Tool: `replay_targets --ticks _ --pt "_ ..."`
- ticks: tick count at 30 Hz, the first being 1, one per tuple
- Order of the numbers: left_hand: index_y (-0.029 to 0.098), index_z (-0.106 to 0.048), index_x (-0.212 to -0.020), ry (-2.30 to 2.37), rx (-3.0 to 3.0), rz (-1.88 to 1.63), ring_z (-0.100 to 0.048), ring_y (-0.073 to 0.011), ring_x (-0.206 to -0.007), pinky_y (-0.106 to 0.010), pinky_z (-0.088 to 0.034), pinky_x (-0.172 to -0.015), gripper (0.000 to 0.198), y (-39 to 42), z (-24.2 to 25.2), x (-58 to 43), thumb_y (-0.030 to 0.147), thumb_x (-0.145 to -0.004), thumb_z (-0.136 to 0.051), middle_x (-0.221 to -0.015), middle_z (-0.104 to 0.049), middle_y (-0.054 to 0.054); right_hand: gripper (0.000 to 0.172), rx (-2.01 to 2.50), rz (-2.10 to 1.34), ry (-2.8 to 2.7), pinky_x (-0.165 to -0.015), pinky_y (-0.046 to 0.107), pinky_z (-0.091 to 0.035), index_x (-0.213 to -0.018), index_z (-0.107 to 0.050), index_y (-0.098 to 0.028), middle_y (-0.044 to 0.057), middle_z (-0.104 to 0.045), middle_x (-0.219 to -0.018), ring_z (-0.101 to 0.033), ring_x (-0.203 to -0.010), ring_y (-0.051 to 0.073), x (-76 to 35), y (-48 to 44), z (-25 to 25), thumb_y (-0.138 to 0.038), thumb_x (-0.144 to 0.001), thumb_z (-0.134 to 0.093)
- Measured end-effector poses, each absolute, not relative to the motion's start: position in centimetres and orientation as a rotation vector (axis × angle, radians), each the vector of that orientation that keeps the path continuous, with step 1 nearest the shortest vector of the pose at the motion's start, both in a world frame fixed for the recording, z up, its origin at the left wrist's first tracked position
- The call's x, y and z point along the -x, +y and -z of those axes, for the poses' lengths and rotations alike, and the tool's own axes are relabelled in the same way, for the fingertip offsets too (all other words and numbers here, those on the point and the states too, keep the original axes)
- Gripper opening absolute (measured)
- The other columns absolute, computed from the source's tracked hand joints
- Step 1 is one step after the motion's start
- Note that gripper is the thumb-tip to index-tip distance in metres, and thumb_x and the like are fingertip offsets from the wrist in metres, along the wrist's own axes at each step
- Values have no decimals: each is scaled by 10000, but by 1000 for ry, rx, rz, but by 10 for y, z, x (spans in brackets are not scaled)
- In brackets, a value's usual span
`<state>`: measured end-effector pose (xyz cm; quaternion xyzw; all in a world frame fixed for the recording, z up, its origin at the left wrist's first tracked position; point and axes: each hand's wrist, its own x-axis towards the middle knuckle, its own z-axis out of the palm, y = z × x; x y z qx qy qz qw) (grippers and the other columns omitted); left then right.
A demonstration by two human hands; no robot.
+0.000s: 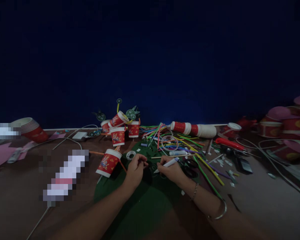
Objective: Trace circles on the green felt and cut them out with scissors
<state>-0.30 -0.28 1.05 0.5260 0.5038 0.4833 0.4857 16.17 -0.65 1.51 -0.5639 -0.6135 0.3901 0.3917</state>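
Note:
Over a dark green sheet (140, 206), my right hand (171, 171) grips a white marker (169, 162), its tip pointing down and to the left at the sheet. Faint outlines show on the green near the tip. My left hand (136, 168) is closed beside it, fingers curled together; whatever may be in them is hidden. Just behind the left hand lies a roll of white tape (130, 155). A wooden stick (176, 156) and a second capped marker (177, 153) lie beyond my right hand. Dark-handled scissors (191, 166) sit to its right.
Red paper cups (117, 136) with attached cut-outs stand at back left. Several coloured pipe cleaners (190, 141) spread across the back, before a lying stack of cups (193, 128). White scraps (222, 161), a red-handled tool (228, 144) and cables (272, 160) lie right.

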Motion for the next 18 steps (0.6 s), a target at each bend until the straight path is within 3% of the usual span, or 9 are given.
replay_targets --ticks 18 --pt "177 -530 -775 1220 -1302 -1172 -580 -129 -693 -308 -511 -717 91 -2 -9 2 196 -725 -457 -691 -562 15 199 1412 -987 -1554 -404 193 -283 -515 -413 -204 -63 -463 -406 -405 -399 86 -162 -5 -10 -259 -658 -541"
